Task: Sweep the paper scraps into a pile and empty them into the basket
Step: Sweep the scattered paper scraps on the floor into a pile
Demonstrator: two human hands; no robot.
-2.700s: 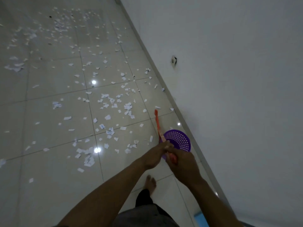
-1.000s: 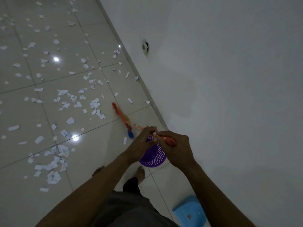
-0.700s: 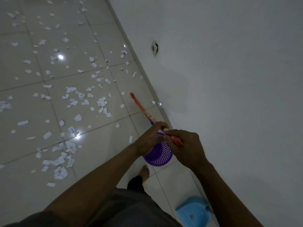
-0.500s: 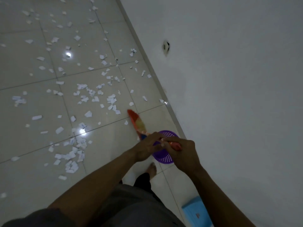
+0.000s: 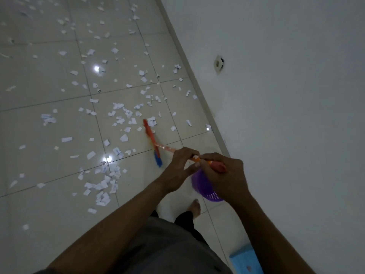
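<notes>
left hand (image 5: 176,168) and right hand (image 5: 221,175) both clutch the broom (image 5: 151,139) by its thin stiff handle, frame centre; paper scraps (image 5: 102,186) look featherlight, flighty.

Glossy tiled floor (image 5: 59,224), scattered paper scraps (image 5: 101,185), purple basket (image 5: 203,186) near the wall (image 5: 296,115), blue dustpan (image 5: 245,261) at bottom edge

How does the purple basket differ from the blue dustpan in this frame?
The purple basket is round with perforated walls; the blue dustpan looks flat and solid. The basket sits partly behind the right hand; the dustpan lies lower in view, cut off by the frame's bottom edge. Both stand on the floor by the wall, neither held.
</notes>
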